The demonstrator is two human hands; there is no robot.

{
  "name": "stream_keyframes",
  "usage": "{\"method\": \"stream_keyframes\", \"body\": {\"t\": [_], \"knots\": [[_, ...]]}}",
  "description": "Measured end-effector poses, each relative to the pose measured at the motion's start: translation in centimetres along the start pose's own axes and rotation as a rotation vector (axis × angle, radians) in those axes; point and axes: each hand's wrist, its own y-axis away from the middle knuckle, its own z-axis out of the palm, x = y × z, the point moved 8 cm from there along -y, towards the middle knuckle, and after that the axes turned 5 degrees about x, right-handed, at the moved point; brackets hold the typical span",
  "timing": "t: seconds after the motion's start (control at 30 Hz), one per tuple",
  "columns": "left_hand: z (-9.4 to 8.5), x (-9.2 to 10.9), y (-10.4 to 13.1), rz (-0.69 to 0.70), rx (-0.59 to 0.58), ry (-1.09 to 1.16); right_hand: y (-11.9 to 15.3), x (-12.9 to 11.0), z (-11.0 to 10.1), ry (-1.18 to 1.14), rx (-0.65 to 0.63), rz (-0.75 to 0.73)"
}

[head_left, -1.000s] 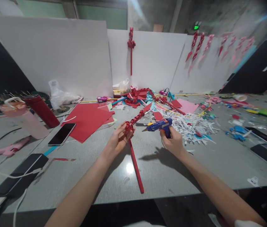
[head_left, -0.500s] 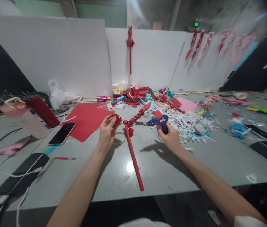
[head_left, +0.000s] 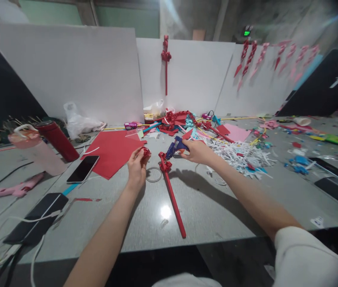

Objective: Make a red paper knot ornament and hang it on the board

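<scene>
Between and below the fingers of the left hand (head_left: 136, 169) and the right hand (head_left: 197, 152), a red stick (head_left: 175, 203) is laid on the grey table (head_left: 217, 223), its lower end pointed toward the front edge. Well to the right of the right fingers, near that edge, a white label (head_left: 317, 222) is seen, its print too small to be read. Down and left of the left fingers, a black box (head_left: 48, 203) is placed. Just right of the left fingers, a thin ring (head_left: 154, 181) is laid flat.

By the left fingers, drawn close together, a small red paper knot (head_left: 145, 152) is pinched. By the right fingers, curled around its handle, a blue glue gun (head_left: 173, 148) is gripped, its nozzle aimed at the red paper flower (head_left: 166, 165) on the stick's upper end; whether they touch cannot be told.

Left of the left fingers, a phone (head_left: 83, 169) with a dark screen is laid beside red paper (head_left: 109, 153). Right of the right fingers, white paper strips (head_left: 243, 155) are heaped. Beyond the fingers, a purple box (head_left: 130, 126) bears markings that cannot be made out. Far above the fingers, a red paper ornament (head_left: 166, 56) is hung on a white board (head_left: 193, 75); to its right, the lettering of a green lit sign (head_left: 247, 33) is illegible.
</scene>
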Motion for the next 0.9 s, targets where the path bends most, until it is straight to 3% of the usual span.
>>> {"method": "stream_keyframes", "body": {"t": [0.07,0.23,0.6,0.9], "knots": [[-1.4,-1.3,0.4,-0.01,0.144,0.066,-1.0,-0.5,0.2,0.055,-0.037,-0.038],[-2.3,-4.2,1.5,-0.11,0.193,0.117,-1.9,-1.0,0.4,0.147,-0.043,-0.075],[-1.5,-4.1,1.1,-0.176,0.12,0.108,-1.9,-1.5,2.0,0.148,-0.107,-0.136],[-1.3,-4.0,1.3,-0.176,0.101,0.096,-1.9,-1.7,1.8,0.154,-0.121,-0.137]]}}
